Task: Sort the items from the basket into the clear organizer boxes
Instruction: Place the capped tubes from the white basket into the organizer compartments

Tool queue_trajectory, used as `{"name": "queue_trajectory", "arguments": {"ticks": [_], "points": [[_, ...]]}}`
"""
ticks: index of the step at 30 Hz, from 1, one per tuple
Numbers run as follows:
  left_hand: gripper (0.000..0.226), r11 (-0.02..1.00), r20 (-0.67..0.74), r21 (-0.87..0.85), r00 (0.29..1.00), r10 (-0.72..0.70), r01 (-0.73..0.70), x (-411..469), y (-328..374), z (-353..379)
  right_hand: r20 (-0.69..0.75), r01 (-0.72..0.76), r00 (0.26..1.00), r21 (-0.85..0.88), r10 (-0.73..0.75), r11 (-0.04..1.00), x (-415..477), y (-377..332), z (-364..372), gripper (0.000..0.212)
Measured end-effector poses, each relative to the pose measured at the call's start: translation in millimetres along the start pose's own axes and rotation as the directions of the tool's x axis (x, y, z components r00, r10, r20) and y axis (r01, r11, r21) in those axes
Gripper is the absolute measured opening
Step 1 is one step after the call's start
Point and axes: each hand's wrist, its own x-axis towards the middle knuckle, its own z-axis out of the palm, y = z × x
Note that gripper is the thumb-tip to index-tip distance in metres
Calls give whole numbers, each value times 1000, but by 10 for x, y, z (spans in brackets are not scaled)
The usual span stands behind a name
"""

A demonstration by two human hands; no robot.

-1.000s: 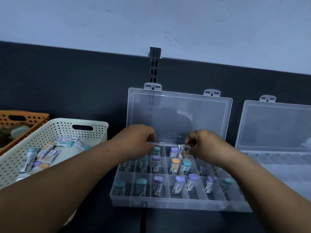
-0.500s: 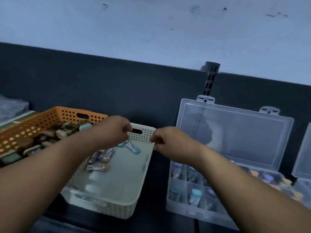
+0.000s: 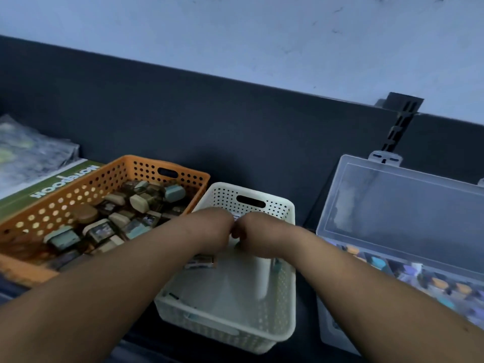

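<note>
both hands meet inside the white basket on the dark counter — left hand and right hand knuckle to knuckle, fingers curled down out of sight, so whether either grasps anything cannot be told. a small labelled tube lies on the basket floor under the left wrist. the clear organizer box stands open just to the right, coloured caps blurred in its compartments — an orange basket sits on the left.

Dim, cool bluish, even light, pale wall brightest, dark back panel nearly featureless, faint soft shadow on it above the white basket, clear organizer box contents smeared by motion blur at right, wide-angle stretching toward the edges, whole view tilted
</note>
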Motion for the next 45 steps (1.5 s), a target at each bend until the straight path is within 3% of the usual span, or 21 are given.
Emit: {"name": "queue_trajectory", "arguments": {"ticks": [5, 9, 12, 15, 17, 21, 25, 28, 30, 34, 36, 39, 43, 45], "points": [[40, 990, 109, 142, 994, -7, -9, 7, 41, -19, 67, 48, 997, -49, -45, 998, -77, -114, 135, 38], [29, 990, 38, 137, 999, 22, -27, 11, -56, 14, 80, 48, 996, -64, -43, 997, -141, -100, 134, 42], [33, 972, -21, 232, 998, 53, -47, -22, -53, -93, 60, 43, 997, -38, -40, 998, -167, -89, 138, 43], [29, 993, -195, 89, 976, 94, -78, -112, -138, -261, 35, 60, 998, 5, -60, 998, -174, -109, 114, 42], [20, 979, -351, -156, 934, 67, -129, -199, -271, -350, 20, 88, 996, 41, -89, 995, -155, -161, 92, 43], [14, 800, -451, -549, 892, -38, -244, -364, -416, -407, 34, 160, 987, -14, -159, 987, -72, -379, 122, 39], [11, 642, -408, -716, 910, -69, -273, -477, -456, -362, 25, 234, 972, -121, -232, 965, -7, -533, 209, 16], [17, 563, -361, -784, 930, -69, -262, -519, -471, -349, -18, 234, 971, -93, -237, 968, -42, -512, 140, 12], [22, 504, -326, -833, 939, -109, -230, -522, -465, -358, -65, 226, 972, -33, -227, 974, -92, -452, 41, 14], [21, 169, -168, -976, 966, -198, -135, -537, -340, -436, -115, 153, 985, 265, -126, 952, -257, -259, -231, 11], [19, 88, -144, -988, 972, -184, -129, -543, -243, -475, -150, 123, 987, 433, -63, 893, -385, -137, -340, 6], [20, 114, -159, -983, 981, -115, -146, -504, -21, -511, -232, 119, 973, 560, 18, 820, -633, 104, -472, 9], [13, 303, -280, -918, 959, -38, -256, -379, 377, -528, -300, 145, 950, 673, 89, 726, -1031, 494, -603, 5], [8, 347, -345, -880, 939, 1, -324, -314, 630, -529, -324, 133, 934, 706, 150, 696, -1263, 744, -640, 10]]}}
